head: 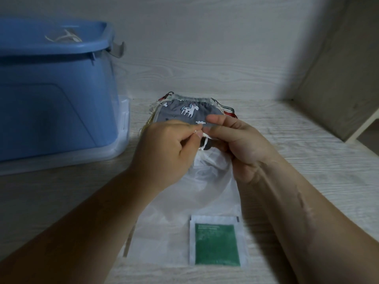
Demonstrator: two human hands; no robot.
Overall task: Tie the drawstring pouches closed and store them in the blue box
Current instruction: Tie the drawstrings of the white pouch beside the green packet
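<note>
My left hand point(164, 148) and right hand point(235, 144), together, pinch the cord point(202, 148) of the pouch point(205, 187); box point(57, 95) at ten o'clock, nearer my left.

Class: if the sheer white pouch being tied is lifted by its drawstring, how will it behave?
Probably floppy: the sheer white pouch lies flat and creased below the drawstring. Likely light, since only a thin green sachet seems to be inside. That sachet would probably weigh one corner down.
</note>
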